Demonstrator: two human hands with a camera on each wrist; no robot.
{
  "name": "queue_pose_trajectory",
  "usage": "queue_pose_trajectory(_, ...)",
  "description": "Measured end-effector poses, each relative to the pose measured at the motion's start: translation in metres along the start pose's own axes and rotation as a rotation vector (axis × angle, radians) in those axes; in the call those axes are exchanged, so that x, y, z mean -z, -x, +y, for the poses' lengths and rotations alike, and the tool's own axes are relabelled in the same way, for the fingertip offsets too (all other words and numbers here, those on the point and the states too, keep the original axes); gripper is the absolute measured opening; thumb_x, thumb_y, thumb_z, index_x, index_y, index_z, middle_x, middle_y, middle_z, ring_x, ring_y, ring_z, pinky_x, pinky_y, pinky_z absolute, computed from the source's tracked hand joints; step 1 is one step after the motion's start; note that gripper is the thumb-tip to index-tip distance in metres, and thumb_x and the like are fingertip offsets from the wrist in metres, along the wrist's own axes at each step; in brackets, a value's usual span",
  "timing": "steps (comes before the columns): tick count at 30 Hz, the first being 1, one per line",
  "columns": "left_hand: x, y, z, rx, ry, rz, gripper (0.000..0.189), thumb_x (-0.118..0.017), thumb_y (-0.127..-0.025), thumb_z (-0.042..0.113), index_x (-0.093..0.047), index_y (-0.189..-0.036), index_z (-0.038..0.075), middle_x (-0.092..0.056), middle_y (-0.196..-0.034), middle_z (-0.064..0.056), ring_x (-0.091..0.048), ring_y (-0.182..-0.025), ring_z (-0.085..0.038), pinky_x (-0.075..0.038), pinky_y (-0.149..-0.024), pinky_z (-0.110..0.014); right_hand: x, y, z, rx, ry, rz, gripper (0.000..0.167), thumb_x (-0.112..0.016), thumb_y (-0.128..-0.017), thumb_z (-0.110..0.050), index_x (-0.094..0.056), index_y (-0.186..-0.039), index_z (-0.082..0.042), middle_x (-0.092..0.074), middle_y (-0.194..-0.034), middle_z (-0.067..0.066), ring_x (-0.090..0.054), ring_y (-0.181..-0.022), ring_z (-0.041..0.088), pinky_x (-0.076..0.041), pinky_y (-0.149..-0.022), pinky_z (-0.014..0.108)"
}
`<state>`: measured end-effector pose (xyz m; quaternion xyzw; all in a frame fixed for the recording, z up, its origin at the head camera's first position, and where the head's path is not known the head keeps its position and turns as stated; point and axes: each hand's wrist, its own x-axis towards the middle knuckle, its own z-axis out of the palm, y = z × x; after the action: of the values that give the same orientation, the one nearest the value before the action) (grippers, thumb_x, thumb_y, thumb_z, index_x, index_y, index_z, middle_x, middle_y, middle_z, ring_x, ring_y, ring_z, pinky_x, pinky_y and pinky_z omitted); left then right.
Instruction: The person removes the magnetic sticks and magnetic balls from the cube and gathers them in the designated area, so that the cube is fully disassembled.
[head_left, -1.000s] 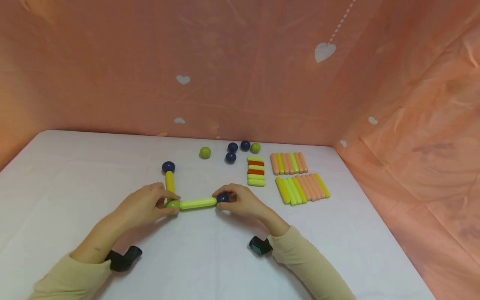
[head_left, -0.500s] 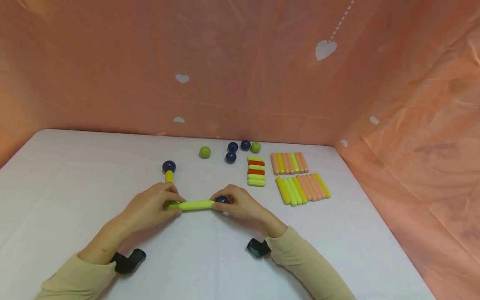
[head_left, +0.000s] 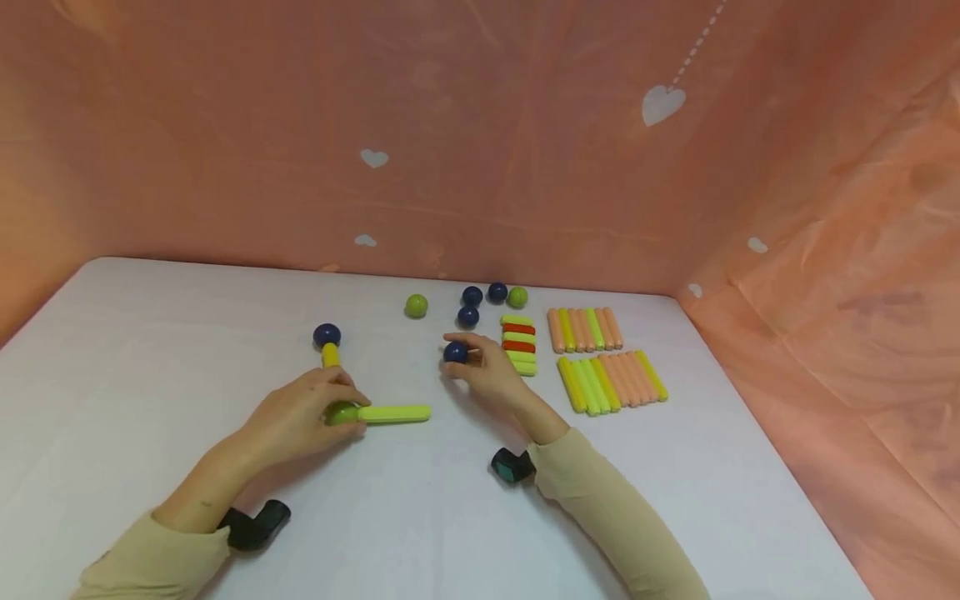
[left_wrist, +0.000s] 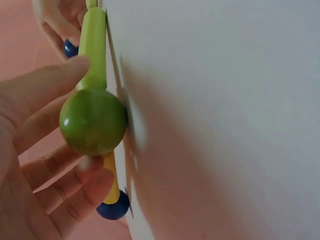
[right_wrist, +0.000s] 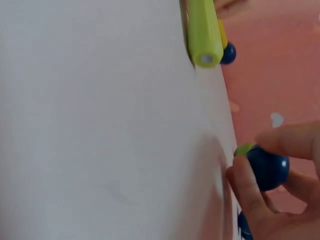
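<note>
My left hand (head_left: pixel 303 412) curls round a green ball (left_wrist: pixel 92 121), which joins a lime-green stick (head_left: pixel 395 414) and a yellow stick (head_left: pixel 330 356). At the yellow stick's far end sits a navy ball (head_left: pixel 327 335). The lime stick points right along the table, and the right wrist view shows its bare end with a small pale disc. My right hand (head_left: pixel 487 371) pinches another navy ball (right_wrist: pixel 270 169) between thumb and fingers, apart from that stick. Part of the yellow stick is hidden behind my left hand.
Several loose balls lie toward the back, among them a green ball (head_left: pixel 416 306) and a navy ball (head_left: pixel 468 317). Short red and lime sticks (head_left: pixel 519 329) are stacked in a column. Two rows of longer sticks, a back row (head_left: pixel 585 330) and a front row (head_left: pixel 611 382), lie to the right.
My right hand has pulled the navy ball off the lime stick's end and moved it away toward the back. My left hand stays at the green ball.
</note>
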<state>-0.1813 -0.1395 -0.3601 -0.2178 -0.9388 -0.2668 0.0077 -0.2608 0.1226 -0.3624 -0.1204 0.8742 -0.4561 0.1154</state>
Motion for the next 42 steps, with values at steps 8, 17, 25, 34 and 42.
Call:
queue_pose_trajectory(8,0.007,0.005,-0.005,-0.030,0.035,-0.061,0.035,-0.078,-0.077,0.013,-0.069,-0.111,0.012,-0.062,-0.114,-0.006,-0.057,-0.102,-0.024,-0.052,-0.079,-0.039,-0.003,-0.029,-0.001,-0.038,-0.064,0.139,0.044,-0.073,-0.086,-0.016,-0.058,-0.125,-0.006,-0.063,-0.119,0.014,-0.063,-0.103,0.026,-0.053,-0.088,0.035)
queue_pose_trajectory(17,0.008,0.005,-0.006,-0.033,0.059,-0.074,0.034,-0.077,-0.079,0.011,-0.069,-0.111,0.012,-0.062,-0.118,-0.008,-0.057,-0.103,-0.025,-0.050,-0.079,-0.039,-0.008,-0.049,-0.010,-0.066,0.046,0.180,0.044,-0.075,-0.084,-0.020,-0.060,-0.123,-0.004,-0.066,-0.115,0.016,-0.064,-0.102,0.026,-0.054,-0.086,0.033)
queue_pose_trajectory(25,0.009,0.006,-0.007,-0.028,0.074,-0.074,0.034,-0.077,-0.079,0.012,-0.069,-0.112,0.013,-0.062,-0.120,-0.009,-0.056,-0.100,-0.022,-0.048,-0.075,-0.034,-0.013,-0.059,-0.014,-0.035,0.110,0.158,0.042,-0.073,-0.085,-0.019,-0.062,-0.122,-0.003,-0.066,-0.115,0.016,-0.065,-0.102,0.026,-0.053,-0.088,0.033)
queue_pose_trajectory(34,0.008,0.007,-0.006,-0.022,0.079,-0.065,0.036,-0.078,-0.079,0.013,-0.068,-0.113,0.014,-0.062,-0.121,-0.009,-0.057,-0.106,-0.027,-0.051,-0.083,-0.043,-0.016,-0.058,-0.011,-0.043,0.114,0.168,0.043,-0.073,-0.085,-0.017,-0.061,-0.124,-0.004,-0.065,-0.120,0.015,-0.063,-0.107,0.027,-0.051,-0.094,0.034)
queue_pose_trajectory(42,0.011,0.010,-0.008,-0.022,0.128,-0.058,0.038,-0.077,-0.079,0.011,-0.067,-0.116,0.010,-0.063,-0.123,-0.011,-0.061,-0.093,-0.018,-0.052,-0.080,-0.039,-0.010,-0.049,-0.012,-0.058,0.110,0.122,0.055,-0.072,-0.085,-0.017,-0.053,-0.136,-0.008,-0.062,-0.125,0.016,-0.060,-0.115,0.027,-0.049,-0.097,0.037)
